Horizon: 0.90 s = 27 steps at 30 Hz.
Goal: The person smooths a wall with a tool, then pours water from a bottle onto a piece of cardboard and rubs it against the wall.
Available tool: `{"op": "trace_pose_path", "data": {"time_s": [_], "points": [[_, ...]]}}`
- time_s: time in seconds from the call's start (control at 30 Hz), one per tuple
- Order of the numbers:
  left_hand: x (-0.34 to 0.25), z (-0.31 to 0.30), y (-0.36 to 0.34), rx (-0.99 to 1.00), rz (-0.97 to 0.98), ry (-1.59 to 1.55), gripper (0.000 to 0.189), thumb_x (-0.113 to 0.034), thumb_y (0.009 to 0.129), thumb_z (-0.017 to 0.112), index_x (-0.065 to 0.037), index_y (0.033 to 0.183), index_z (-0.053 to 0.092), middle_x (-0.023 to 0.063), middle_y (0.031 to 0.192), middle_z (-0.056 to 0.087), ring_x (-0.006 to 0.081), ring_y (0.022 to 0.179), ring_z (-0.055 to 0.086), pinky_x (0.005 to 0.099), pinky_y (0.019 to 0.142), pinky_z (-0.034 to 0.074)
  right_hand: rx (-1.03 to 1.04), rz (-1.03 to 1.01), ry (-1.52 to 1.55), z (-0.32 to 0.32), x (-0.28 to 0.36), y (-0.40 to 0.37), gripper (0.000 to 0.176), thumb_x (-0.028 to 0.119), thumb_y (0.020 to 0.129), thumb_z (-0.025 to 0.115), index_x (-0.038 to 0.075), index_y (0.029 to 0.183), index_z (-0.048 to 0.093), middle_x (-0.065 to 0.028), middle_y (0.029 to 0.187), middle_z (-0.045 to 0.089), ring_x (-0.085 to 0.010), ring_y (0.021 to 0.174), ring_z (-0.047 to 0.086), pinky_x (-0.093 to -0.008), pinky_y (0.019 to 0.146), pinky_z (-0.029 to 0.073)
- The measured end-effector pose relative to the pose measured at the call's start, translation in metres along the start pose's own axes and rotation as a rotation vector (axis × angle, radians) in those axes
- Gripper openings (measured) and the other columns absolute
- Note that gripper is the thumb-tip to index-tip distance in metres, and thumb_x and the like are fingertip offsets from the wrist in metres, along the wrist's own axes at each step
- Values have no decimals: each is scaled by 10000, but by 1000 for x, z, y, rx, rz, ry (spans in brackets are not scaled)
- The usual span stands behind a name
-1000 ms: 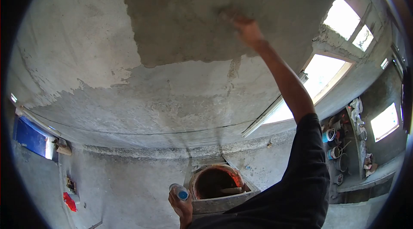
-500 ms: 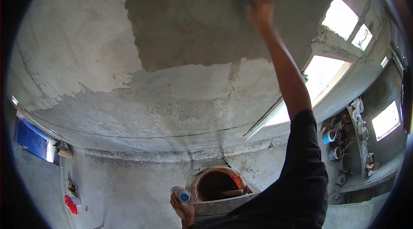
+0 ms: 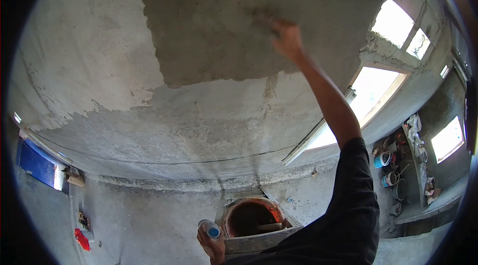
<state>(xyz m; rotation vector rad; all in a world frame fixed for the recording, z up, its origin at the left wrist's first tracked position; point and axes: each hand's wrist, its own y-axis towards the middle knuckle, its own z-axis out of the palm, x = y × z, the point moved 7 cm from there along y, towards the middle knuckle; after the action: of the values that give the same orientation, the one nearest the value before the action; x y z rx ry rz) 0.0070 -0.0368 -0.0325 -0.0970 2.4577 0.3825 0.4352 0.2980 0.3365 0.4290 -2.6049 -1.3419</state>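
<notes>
In the head view, the person's right arm reaches up across a large pale wall (image 3: 99, 41), and the right hand (image 3: 289, 39) is closed around a blurred tool (image 3: 264, 18) at a dark, damp-looking patch (image 3: 209, 46) in the upper middle; motion hides the tool's exact shape. The left hand (image 3: 214, 246) is low in the middle, its fingers wrapped around a clear bottle (image 3: 209, 228) with a blue end facing the camera. Just beside the bottle is a round tub (image 3: 277, 210) with an orange-red inside, dark contents and a pale, stick-like piece (image 3: 270, 226) lying in it. A thin cable (image 3: 174, 163) runs along the lower wall. To the right are bright window openings (image 3: 374, 88) and, below them, buckets (image 3: 382, 159). At the far left are a blue panel (image 3: 37, 163) and, lower, a red item (image 3: 82, 239).
</notes>
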Motion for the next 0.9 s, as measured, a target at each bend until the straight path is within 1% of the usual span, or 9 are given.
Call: {"op": "trace_pose_path", "data": {"time_s": [0.17, 0.23, 0.4, 0.47, 0.67, 0.7, 0.77, 0.83, 0.9], "points": [[-2, -2, 1, -7, 6, 23, 682, -127, 607, 804, 8, 1171, 446, 225, 1050, 543, 464, 975, 522, 526, 823, 425, -505, 95, 197, -68, -37, 63, 591, 23, 653, 651, 180, 1222, 615, -147, 1278, 562, -286, 1132, 572, -355, 924, 498], [-4, -2, 2, -13, 3, 26, 683, -126, 602, 805, 8, 1169, 448, 227, 1053, 543, 464, 977, 522, 525, 825, 424, -486, -125, -169, -35, -31, 59, 667, 33, 653, 672, 212, 1285, 561, -126, 1321, 531, -283, 1140, 566, -368, 934, 493], [0, -2, 0, -35, 12, 29, 669, -131, 603, 803, 10, 1160, 460, 233, 1056, 547, 463, 975, 525, 524, 826, 425, 67, -454, -198, 76, 13, -22, 691, 46, 667, 687, 197, 1319, 516, -112, 1296, 548, -298, 1159, 553, -393, 984, 465], [2, 1, 0, -43, 50, 8, 662, -132, 602, 804, 13, 1152, 465, 233, 1052, 552, 461, 968, 530, 522, 820, 428, 244, -292, 8, 62, 27, -33, 643, 43, 657, 681, 164, 1277, 560, -148, 1261, 567, -311, 1158, 551, -391, 981, 463], [-2, -2, 3, -23, 36, 10, 669, -134, 585, 813, 16, 1141, 473, 233, 1036, 556, 465, 954, 536, 522, 807, 435, -557, 196, 149, -88, -37, 45, 611, 16, 652, 639, 184, 1237, 601, -134, 1277, 567, -287, 1174, 542, -366, 945, 480], [-3, -3, 4, -22, 40, 12, 669, -134, 585, 813, 16, 1141, 473, 233, 1036, 556, 465, 954, 536, 522, 807, 435, -560, 200, 147, -100, -29, 55, 611, 16, 652, 639, 184, 1237, 601, -134, 1277, 567, -287, 1174, 542, -366, 945, 480], [-4, -3, 3, -18, -6, 6, 636, -125, 603, 798, 14, 1139, 484, 222, 1023, 557, 453, 959, 523, 527, 842, 421, -278, 660, 130, -91, -44, 66, 500, -25, 815, 575, 24, 1307, 499, -177, 1273, 556, -305, 1125, 557, -380, 961, 454], [-6, -4, 4, -20, -11, 12, 636, -124, 603, 798, 14, 1139, 483, 222, 1025, 557, 452, 960, 524, 527, 842, 421, -577, -121, -205, -58, -39, 55, 637, 22, 656, 640, 207, 1263, 582, -122, 1288, 561, -292, 1197, 522, -386, 992, 442], [-7, -5, 3, -22, -17, 14, 636, -124, 603, 797, 15, 1138, 483, 221, 1026, 557, 452, 962, 524, 526, 842, 421, -370, -146, -112, -10, -28, 27, 667, 17, 662, 635, 238, 1287, 562, -106, 1299, 555, -303, 1218, 501, -403, 1052, 382]]}}
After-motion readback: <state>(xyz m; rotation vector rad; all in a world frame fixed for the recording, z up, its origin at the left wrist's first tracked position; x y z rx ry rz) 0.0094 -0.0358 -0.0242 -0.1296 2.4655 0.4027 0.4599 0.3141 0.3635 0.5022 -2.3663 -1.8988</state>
